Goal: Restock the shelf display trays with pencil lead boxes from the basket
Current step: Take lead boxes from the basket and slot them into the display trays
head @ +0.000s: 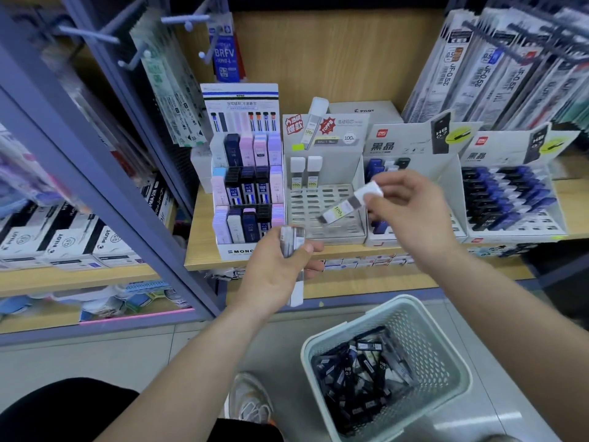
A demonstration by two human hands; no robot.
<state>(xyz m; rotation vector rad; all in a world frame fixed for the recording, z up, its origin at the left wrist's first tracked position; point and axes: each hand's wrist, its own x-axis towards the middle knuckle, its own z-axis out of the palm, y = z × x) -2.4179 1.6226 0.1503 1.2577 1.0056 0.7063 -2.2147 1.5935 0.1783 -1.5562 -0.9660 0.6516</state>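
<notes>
- My right hand (411, 215) is clamped on one lead box (345, 207). Thumb and fingertips pinch its white cap end, and the dark end tilts down toward 8 o'clock.
- That box hangs in the air over the slotted white tray (306, 208), not yet in a slot. Two matching boxes (304, 172) stand upright in the tray's back row, at 12 o'clock from my left hand.
- My left hand (274, 275) is curled round a small bundle of boxes (294, 250), with one white end sticking out below the palm toward 6 o'clock.
- The basket (427, 346) sits on the floor at 5 o'clock in my view, with a heap of dark lead boxes inside.
- I judge these boxes to be very light, stiff and smooth-sided, so a loose pinch could let one slide or twist.
- Holding the cap alone seems risky, because I can't tell how firmly it is seated. I'd rather grip the two flat faces of the body, just under the cap.
- The slots look narrow, so the box probably has to be turned upright and go in dark end first.
- The bundle may fan out if my left grip slackens, so I'd draw from its top end one box at a time.
</notes>
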